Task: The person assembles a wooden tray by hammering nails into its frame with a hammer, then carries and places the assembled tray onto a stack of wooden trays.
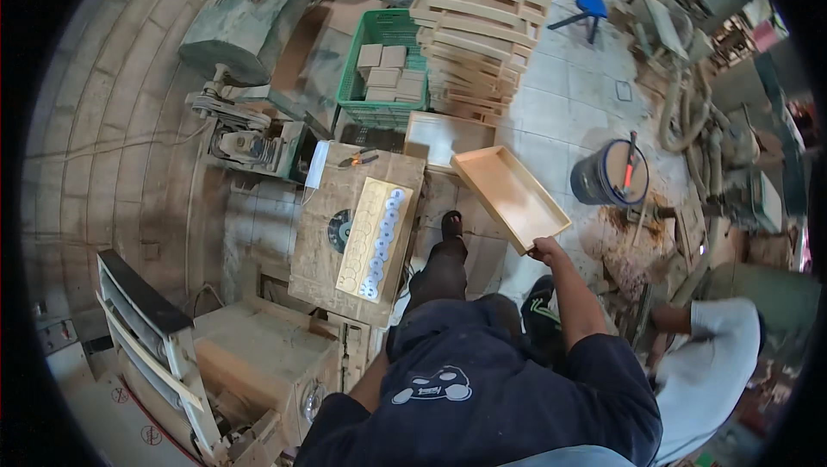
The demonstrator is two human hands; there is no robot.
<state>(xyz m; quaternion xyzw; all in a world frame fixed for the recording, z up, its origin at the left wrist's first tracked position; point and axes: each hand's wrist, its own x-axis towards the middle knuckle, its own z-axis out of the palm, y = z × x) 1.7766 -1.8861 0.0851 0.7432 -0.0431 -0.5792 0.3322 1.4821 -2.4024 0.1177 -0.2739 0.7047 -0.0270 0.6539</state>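
wooden tray (510, 196) is gripped at its near corner by right hand (544, 250), at 1 o'clock from the body; left hand is hidden.

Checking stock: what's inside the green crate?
The green crate holds stacked pale wooden blocks, filling mostly its right side. Lower layers and the crate floor under them are hidden, so their depth cannot be told.

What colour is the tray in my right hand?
Light, pale wood colour; the tray held by the right hand shows best in the head view.
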